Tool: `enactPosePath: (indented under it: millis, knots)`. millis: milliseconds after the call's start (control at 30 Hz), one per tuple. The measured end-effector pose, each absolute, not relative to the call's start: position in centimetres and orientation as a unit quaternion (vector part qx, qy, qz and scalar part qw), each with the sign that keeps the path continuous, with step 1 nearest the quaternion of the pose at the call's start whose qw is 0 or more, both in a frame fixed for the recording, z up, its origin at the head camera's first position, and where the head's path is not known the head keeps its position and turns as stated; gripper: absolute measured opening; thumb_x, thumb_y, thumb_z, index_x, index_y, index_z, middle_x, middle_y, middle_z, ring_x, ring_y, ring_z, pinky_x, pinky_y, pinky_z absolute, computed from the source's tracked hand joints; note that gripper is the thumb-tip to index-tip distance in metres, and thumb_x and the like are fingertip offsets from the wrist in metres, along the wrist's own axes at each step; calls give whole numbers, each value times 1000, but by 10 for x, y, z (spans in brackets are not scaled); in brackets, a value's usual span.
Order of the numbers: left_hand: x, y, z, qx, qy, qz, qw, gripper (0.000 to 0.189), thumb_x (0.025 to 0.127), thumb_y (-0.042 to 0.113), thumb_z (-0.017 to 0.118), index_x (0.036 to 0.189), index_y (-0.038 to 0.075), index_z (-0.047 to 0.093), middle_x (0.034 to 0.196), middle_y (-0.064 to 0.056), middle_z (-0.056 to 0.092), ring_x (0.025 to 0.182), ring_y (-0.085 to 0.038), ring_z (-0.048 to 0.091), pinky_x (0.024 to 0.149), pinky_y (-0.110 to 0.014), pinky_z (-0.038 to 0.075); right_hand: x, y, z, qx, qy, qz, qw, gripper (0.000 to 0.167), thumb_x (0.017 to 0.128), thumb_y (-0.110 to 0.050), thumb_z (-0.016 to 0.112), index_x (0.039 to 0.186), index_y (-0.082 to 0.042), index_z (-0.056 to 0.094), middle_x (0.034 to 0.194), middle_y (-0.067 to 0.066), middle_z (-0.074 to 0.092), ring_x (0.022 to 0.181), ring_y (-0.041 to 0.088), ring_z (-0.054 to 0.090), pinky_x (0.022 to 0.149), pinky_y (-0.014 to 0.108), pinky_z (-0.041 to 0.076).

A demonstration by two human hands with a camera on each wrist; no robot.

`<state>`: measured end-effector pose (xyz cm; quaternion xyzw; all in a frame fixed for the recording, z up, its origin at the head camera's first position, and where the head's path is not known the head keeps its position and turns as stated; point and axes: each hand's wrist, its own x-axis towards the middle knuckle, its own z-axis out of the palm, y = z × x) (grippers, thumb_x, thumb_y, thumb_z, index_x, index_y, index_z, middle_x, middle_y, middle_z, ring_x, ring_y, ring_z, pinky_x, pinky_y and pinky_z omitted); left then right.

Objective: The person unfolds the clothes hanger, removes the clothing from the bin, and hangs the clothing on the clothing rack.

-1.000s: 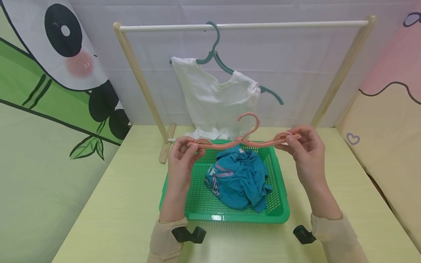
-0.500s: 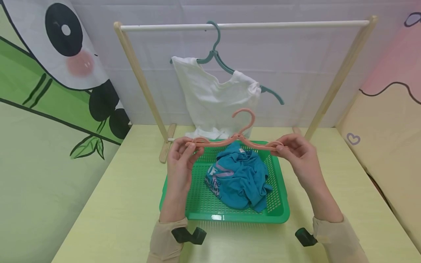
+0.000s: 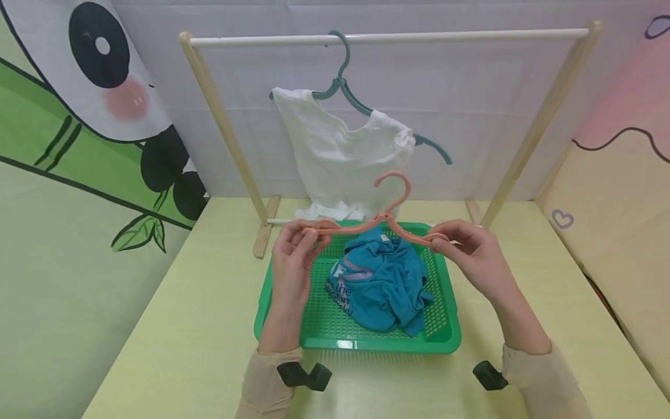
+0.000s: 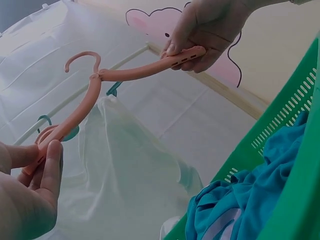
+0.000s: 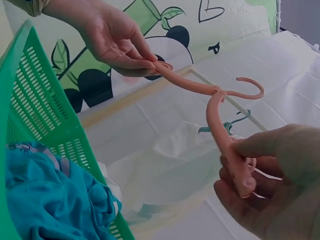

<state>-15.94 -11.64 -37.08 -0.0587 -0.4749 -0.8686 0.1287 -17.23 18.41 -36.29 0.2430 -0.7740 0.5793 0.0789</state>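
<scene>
A pink folding clothes hanger (image 3: 361, 226) is held up above the far part of a green basket (image 3: 356, 344), its hook pointing up. My left hand (image 3: 293, 262) pinches the left arm's end between thumb and fingers. At the other end, my right hand (image 3: 471, 256) grips the right arm, which slopes down from the middle joint. The left wrist view shows the hanger (image 4: 132, 72) bent at its joint. Crumpled inside the basket lies a blue T-shirt (image 3: 387, 285) with lettering; neither hand touches it.
Behind the basket stands a clothes rack with a white rail (image 3: 471, 36) and wooden legs. A white shirt (image 3: 345, 151) hangs there on a teal hanger (image 3: 342, 75), its right shoulder slipped inward. Printed cloth walls flank the pale yellow table (image 3: 173, 331).
My right hand has moved inward and down, bending the pink hanger's right arm lower. The left hand has shifted slightly right. The basket and shirts have stayed put.
</scene>
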Motion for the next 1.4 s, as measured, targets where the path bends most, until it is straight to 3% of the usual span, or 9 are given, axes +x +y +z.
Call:
enactPosePath:
  millis: [133,267,467,600,733,833,1200,1400]
  knots:
    - [-159,-118,-373,-63,-501,-856,112,15,98,-4,53,99,10,59,87,2,66,82,-10,70,79,-24,60,-173,190,-354,280,-854,426,102,16,92,-7,68,103,-18,74,93,-11,70,84,3,58,73,17,50]
    - [-158,-122,-376,-76,-539,-834,95,14,97,-2,56,99,11,60,87,1,66,83,-11,71,82,-25,60,-172,194,-346,301,-882,345,109,15,90,-10,71,96,-23,75,82,-11,64,75,4,50,61,22,43]
    - [-155,-132,-374,-83,-625,-774,64,9,95,1,62,102,5,60,96,-1,68,88,-12,72,86,-29,60,-172,198,-342,301,-888,326,119,15,89,-9,72,94,-22,75,80,-11,62,69,4,51,60,20,46]
    - [-154,-139,-372,-75,-710,-698,59,14,92,5,68,105,1,63,101,-1,65,92,-10,66,85,-24,58,-171,201,-339,298,-884,332,138,16,87,-7,74,93,-22,75,82,-11,64,67,3,52,58,19,45]
    - [-153,-144,-369,-95,-778,-618,66,19,91,9,70,108,2,69,106,-8,66,93,-14,60,83,-21,55,-171,202,-336,287,-878,351,153,17,87,-7,74,95,-21,76,85,-9,66,70,3,52,58,18,43]
    - [-153,-146,-367,-119,-810,-569,78,20,90,12,72,109,4,73,105,-12,69,92,-15,60,83,-24,55,-171,202,-333,277,-873,369,160,18,87,-6,73,98,-19,76,88,-6,68,72,2,54,60,16,46]
    - [-156,-150,-360,-173,-849,-494,69,15,89,15,74,104,14,75,99,-4,74,92,-16,62,80,-32,55,-170,202,-331,256,-865,395,172,17,88,-6,72,101,-16,77,91,1,72,73,1,60,64,12,51]
    - [-158,-148,-356,-182,-870,-455,46,13,89,19,74,102,21,76,97,3,73,89,-13,62,80,-34,55,-169,201,-331,234,-848,440,180,16,90,-7,70,103,-13,77,92,-9,70,76,2,59,68,10,51]
